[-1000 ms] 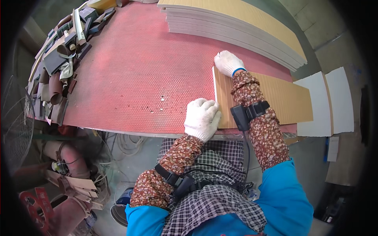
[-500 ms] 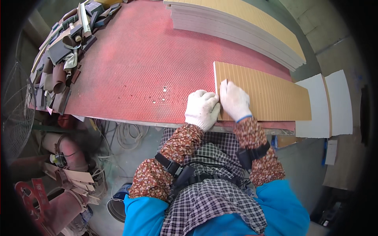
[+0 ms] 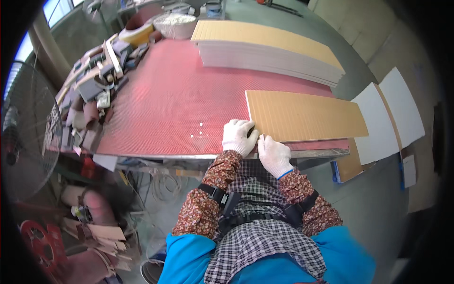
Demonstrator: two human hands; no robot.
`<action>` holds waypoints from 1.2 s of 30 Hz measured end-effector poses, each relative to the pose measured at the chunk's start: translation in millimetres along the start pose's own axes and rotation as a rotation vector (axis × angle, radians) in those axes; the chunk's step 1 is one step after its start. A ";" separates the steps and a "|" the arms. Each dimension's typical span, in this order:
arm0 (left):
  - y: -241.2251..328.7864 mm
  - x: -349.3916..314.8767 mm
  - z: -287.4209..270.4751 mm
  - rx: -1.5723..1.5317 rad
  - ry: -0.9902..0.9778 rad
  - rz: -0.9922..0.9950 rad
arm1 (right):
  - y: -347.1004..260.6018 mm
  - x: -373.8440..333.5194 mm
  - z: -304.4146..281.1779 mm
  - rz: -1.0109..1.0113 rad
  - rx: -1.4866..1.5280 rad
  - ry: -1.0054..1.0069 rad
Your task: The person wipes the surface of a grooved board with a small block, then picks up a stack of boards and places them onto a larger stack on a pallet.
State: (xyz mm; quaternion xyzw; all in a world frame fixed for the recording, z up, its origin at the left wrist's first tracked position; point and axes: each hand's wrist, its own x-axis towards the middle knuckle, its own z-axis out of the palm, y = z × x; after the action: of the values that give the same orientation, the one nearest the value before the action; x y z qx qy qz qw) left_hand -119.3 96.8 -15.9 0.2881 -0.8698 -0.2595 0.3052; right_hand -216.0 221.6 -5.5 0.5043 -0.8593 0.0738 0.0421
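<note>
A long tan grooved board [image 3: 307, 116] with a white edge lies on the red mesh-topped table [image 3: 156, 109]. My left hand [image 3: 238, 137], in a white knit glove, is beside the board's near left corner. Its fingers curl inward, and a small dark patch shows between thumb and fingers; I cannot tell what it is. In a matching glove, my right hand [image 3: 274, 156] is closed at the board's near edge by that corner. A thin sliver shows at its pinched fingertips, too small to name.
A stack of similar boards [image 3: 269, 54] stands at the table's far side. Sanding pieces and scraps [image 3: 90, 87] crowd its left edge, near a wire-guarded fan [image 3: 30, 128]. A round basin [image 3: 175, 26] stands far back. White panels [image 3: 378, 120] lean at the right.
My right hand has come down from the board's left end to its near corner. My left hand stays by the corner. The view has tilted up, showing more of the far side.
</note>
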 end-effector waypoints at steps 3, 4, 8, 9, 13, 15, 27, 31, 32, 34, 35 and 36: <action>-10.7 -5.2 10.2 -0.050 -0.016 0.040 | 2.5 15.8 -4.3 0.021 0.158 -0.171; -9.8 -7.4 10.5 -0.047 0.010 0.082 | 7.9 19.5 -7.0 0.037 0.172 -0.144; -11.0 -14.8 10.6 -0.009 -0.054 0.188 | 25.1 27.8 -23.0 -0.038 0.270 -0.324; -13.8 -13.0 11.9 -0.004 -0.048 0.194 | 28.4 30.7 -23.0 -0.163 0.219 -0.314; -7.7 -3.3 -0.6 -0.045 -0.045 0.103 | 35.4 51.6 -9.1 -0.274 0.212 -0.361; -1.5 1.2 -8.6 -0.142 -0.071 0.042 | 34.9 58.7 -5.8 -0.282 0.220 -0.376; -14.6 -17.9 -31.0 -0.796 -0.235 -0.371 | 23.3 48.8 -29.2 -0.124 0.600 -0.712; -56.4 -77.5 -83.4 -0.922 -0.261 -0.275 | 15.7 44.4 -30.1 -0.025 0.580 -0.669; -68.1 -96.4 -97.0 -1.018 -0.310 -0.282 | 19.8 45.2 -28.2 0.007 0.623 -0.640; -89.6 -138.4 -132.3 -0.795 -0.325 -0.348 | 20.4 46.3 -27.7 0.024 0.607 -0.644; -103.6 -158.6 -138.7 -0.830 -0.303 -0.455 | 19.4 48.7 -30.2 0.017 0.609 -0.636; -127.4 -184.5 -134.0 -0.866 -0.268 -0.582 | 13.3 53.0 -26.9 0.005 0.612 -0.654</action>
State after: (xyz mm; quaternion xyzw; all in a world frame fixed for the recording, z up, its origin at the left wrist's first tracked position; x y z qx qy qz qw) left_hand 135.0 92.4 -75.1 0.3292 -0.5988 -0.7028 0.1979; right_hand -253.5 186.9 27.7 0.4885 -0.7672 0.1615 -0.3829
